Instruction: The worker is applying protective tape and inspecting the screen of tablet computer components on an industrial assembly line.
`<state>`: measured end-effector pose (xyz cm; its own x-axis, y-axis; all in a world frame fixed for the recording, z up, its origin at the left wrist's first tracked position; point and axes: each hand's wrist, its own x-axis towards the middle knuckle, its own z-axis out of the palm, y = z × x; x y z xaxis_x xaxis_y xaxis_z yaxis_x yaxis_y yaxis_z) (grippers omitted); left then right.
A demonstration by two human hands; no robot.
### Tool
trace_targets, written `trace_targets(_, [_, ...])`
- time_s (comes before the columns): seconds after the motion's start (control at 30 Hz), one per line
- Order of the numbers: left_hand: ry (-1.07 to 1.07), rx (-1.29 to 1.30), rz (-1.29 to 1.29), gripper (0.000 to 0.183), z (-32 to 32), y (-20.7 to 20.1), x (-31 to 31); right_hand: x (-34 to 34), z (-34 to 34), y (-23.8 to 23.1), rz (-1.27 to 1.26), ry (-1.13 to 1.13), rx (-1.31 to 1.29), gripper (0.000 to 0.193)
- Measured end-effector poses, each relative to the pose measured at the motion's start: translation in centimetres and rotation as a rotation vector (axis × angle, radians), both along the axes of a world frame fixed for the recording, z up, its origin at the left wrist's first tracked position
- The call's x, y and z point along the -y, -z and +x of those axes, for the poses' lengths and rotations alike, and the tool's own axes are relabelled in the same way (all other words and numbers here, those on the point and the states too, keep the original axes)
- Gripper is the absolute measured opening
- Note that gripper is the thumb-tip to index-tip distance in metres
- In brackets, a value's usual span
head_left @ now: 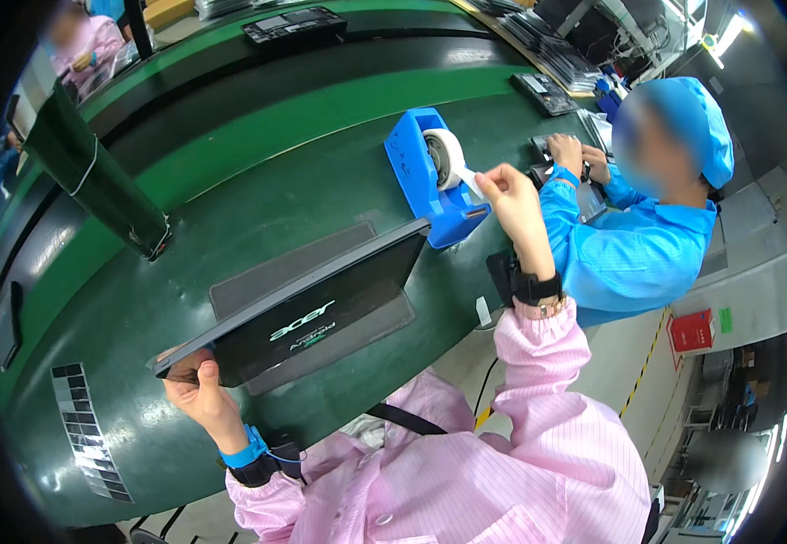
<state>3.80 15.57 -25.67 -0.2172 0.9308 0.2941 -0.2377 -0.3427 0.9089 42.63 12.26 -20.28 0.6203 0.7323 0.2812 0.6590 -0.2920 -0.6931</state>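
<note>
My left hand (201, 390) is closed on the near left corner of a thin black tablet (321, 313), which it holds tilted up on edge. A pale logo shows on the tablet's dark face. Beneath it lies a grey mat (380, 317), partly hidden by the tablet. Beyond its far right end stands a blue tape dispenser (409, 163) with a roll of white tape (444, 156). My right hand (513, 204) pinches the loose end of the tape between thumb and fingers, at the dispenser's cutting end.
The green bench top (230, 204) curves around me. At its left lies a sheet of dark rectangular stickers (90, 431). A green-wrapped post (94, 172) rises at the far left. A co-worker in blue (625, 254) handles parts close on my right. A black device (294, 25) lies at the back.
</note>
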Motion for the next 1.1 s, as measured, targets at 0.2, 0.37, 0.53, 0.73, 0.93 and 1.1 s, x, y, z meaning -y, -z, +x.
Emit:
trace_targets(0.2, [0.013, 0.008, 0.009, 0.035, -0.3, 0.4, 0.0, 0.8, -0.1, -1.6, -0.079, -0.035, -0.254, 0.014])
trace_targets(0.37, [0.025, 0.009, 0.025, 0.034, 0.0, 0.2, 0.1, 1.9, -1.1, -1.8, -0.02, 0.009, -0.335, 0.037])
trace_targets(0.53, [0.019, 0.023, 0.021, 0.035, -0.1, 0.0, 0.1, 2.9, -2.3, -1.5, 0.095, -0.038, -0.456, 0.033])
trace_targets(0.73, [0.161, -0.002, 0.056, 0.045, -2.2, 2.6, -0.2, 4.2, -2.9, 0.7, 0.176, -0.016, -0.61, 0.022])
trace_targets(0.93, [0.114, -0.008, 0.094, 0.048, -1.5, 1.8, -0.2, 4.9, -2.6, 3.7, 0.27, 0.006, -0.766, 0.024])
trace_targets(1.1, [0.108, -0.001, 0.098, 0.049, -1.3, 1.8, -0.2, 3.9, -3.3, 6.7, 0.607, -0.054, -1.046, 0.017])
